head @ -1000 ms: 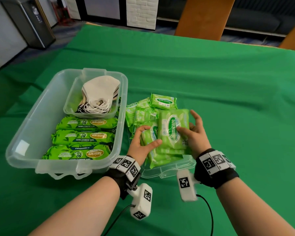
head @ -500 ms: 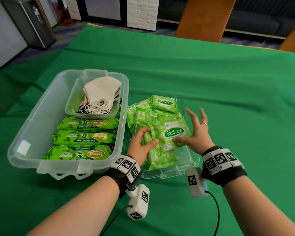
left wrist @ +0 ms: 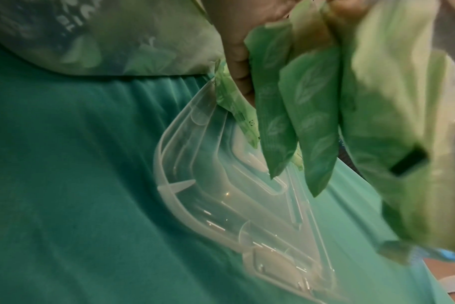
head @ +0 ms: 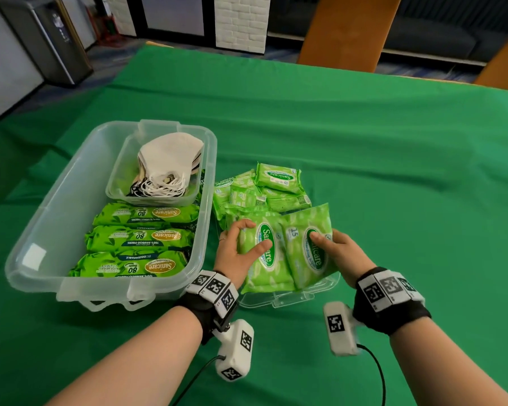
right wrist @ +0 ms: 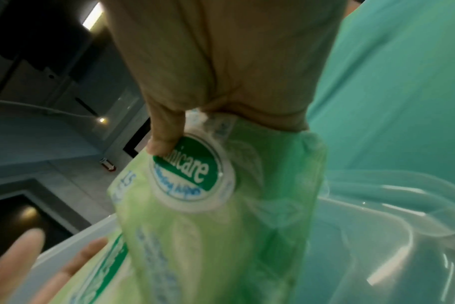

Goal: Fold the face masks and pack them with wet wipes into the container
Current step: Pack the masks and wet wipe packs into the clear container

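Note:
A clear plastic container (head: 41,230) stands at the left with three large green wet-wipe packs (head: 147,213) laid in a row inside. An inner tray (head: 121,171) at its far end holds folded white face masks (head: 170,153). My left hand (head: 241,247) grips a stack of small green wipe packs (head: 264,268), seen edge-on in the left wrist view (left wrist: 312,123). My right hand (head: 338,250) pinches another small pack (head: 308,253) beside that stack, its thumb (right wrist: 166,131) on the label. Both are just above a clear lid (head: 288,297).
More small wipe packs (head: 276,177) lie heaped on the far part of the lid, right of the container. Green cloth (head: 393,171) covers the table. Orange chair backs (head: 343,27) and a dark bin (head: 44,39) stand beyond the far edge.
The right hand turned its small pack from crosswise to lengthwise and brought it alongside the left hand's stack. The left hand kept hold of its packs and tipped them up slightly.

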A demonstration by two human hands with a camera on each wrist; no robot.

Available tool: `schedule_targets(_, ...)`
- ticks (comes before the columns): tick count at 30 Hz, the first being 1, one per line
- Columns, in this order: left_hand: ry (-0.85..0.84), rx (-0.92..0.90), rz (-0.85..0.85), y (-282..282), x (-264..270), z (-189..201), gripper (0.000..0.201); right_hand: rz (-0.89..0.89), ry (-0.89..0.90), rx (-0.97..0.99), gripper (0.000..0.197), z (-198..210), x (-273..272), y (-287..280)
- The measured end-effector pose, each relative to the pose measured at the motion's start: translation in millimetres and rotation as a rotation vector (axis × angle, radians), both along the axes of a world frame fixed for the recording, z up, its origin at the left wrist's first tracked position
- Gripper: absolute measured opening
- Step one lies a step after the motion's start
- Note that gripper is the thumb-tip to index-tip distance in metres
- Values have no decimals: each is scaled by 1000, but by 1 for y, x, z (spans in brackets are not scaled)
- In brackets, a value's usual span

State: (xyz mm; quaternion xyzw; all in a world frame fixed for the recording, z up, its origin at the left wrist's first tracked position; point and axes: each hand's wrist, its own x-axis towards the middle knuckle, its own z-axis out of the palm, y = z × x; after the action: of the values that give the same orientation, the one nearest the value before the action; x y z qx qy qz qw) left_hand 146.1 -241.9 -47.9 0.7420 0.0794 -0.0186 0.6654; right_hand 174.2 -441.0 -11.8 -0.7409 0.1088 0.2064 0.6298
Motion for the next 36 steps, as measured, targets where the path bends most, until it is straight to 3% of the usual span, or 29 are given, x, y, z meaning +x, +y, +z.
schedule_targets(7, 1, 25, -29, -4, 5, 9, 59, -229, -141, 25, 18, -2, 3, -1)
schedule_targets(11, -19, 115, -32, -5, 10, 11, 39, -356, -216, 56, 18, 0, 4, -2)
schedule_targets(14, -61, 114, -45, -7, 10, 10, 30, -282, -160, 139, 9, -4, -1, 8)
schedule_targets(17, -98, 136, -55, -15, 7, 10, 65, -114, -61, 184, 13, -12, -13, 27)
schedule_targets(19, -74, 156, -84, -18, 6, 13, 70, -86, -31, 209, 19, -17, -19, 37)
schedule_targets(22, -33, 170, -160, -18, 3, 16, 57, -66, 4, 381, 42, -25, -18, 34)
schedule_targets(24, -43, 126, -157, -15, 2, 13, 65, 9, 43, 478, 70, -28, -18, 25)
schedule_targets(26, -51, -2, -162, -14, 2, 12, 98, 142, 46, 400, 92, -30, -17, 17)
schedule_targets(28, -73, -112, -205, -16, 2, 9, 121, 222, 30, 266, 96, -28, -16, 12)
schedule_targets(31, -68, -185, -288, -20, 4, 4, 128, 291, -12, 106, 85, -25, -7, 8)
schedule_targets(33, -36, -193, -299, -21, 5, 7, 132, 301, -134, -48, 79, -20, -2, 8)
schedule_targets(36, -18, -101, -166, -19, 6, 5, 136, 284, -411, -483, 100, -13, 6, 6)
